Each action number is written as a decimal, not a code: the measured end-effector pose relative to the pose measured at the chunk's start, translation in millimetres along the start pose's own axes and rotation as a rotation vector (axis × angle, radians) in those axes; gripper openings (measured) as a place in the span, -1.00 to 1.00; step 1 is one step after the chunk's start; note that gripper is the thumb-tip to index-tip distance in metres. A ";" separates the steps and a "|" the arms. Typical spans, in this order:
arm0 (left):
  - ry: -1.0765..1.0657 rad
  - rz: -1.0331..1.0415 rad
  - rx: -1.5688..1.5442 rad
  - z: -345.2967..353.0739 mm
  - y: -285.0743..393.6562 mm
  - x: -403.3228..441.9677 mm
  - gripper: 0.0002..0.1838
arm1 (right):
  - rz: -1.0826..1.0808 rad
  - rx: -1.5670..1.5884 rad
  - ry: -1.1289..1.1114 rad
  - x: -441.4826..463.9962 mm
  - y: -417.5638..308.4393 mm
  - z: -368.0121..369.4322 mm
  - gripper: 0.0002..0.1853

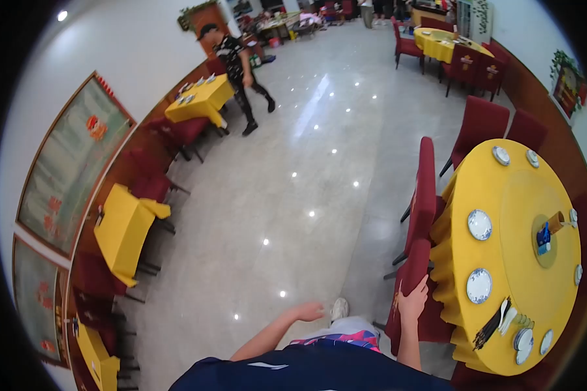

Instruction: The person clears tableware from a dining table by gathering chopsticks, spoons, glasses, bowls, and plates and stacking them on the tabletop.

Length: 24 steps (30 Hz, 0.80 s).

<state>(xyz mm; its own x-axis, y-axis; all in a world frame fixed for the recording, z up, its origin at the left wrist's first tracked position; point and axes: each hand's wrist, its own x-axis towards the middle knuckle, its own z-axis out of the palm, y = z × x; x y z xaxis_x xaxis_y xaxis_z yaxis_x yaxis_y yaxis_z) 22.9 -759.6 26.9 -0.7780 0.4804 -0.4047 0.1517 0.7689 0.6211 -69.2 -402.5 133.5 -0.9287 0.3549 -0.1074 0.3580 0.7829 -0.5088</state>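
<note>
My right hand (413,301) grips the upper side of a dark red chair (413,267), fingers wrapped over its covered back. The chair stands against the near left side of a round table (455,195) with a yellow cloth. My left hand (308,311) hangs in front of my body with its fingers loosely stretched out and nothing seen in it. On the table's near side lie a bundle of dark chopsticks (489,331), white spoons (507,319) and small stacked dishes (523,340). White plates with blue rims (480,285) are set around the edge.
Another red chair (424,189) stands just ahead. A holder with a blue packet (544,236) sits mid-table. Small yellow-covered tables (121,225) line the left wall. A person in dark clothes (235,65) walks by the far left table. Grey tiled floor (287,195) runs between.
</note>
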 end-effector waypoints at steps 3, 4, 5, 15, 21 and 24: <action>0.049 -0.542 -0.850 -65.0 -61.3 -2.1 -0.53 | 0.080 -0.026 0.044 33.3 -15.0 2.3 0.09; 0.274 -0.618 -0.964 -65.9 -96.0 -3.8 -0.57 | 0.071 -0.013 0.024 42.9 -19.4 1.2 0.09; 0.575 -0.726 -1.044 -66.4 -116.4 -8.9 -0.57 | 0.064 -0.003 0.001 51.9 -20.8 1.1 0.10; 0.490 -1.304 -1.337 -90.0 -294.7 112.7 -0.69 | 0.142 -0.029 0.057 154.1 -76.2 4.0 0.23; 0.391 -1.069 -1.296 -213.1 -347.0 295.2 -0.67 | 0.120 0.090 0.310 244.7 -126.6 18.1 0.05; 0.341 -0.982 -1.299 -288.7 -354.2 368.9 -0.66 | 0.311 -0.033 0.204 301.5 -194.1 12.9 -0.05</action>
<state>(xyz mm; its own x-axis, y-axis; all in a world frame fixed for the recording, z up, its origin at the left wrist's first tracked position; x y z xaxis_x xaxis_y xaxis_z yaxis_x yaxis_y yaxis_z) -493.8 -976.5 -148.7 -0.3788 -0.1842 -0.9070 -0.8829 -0.2218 0.4138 -419.9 -454.1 188.8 -0.7377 0.6706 -0.0781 0.6263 0.6365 -0.4501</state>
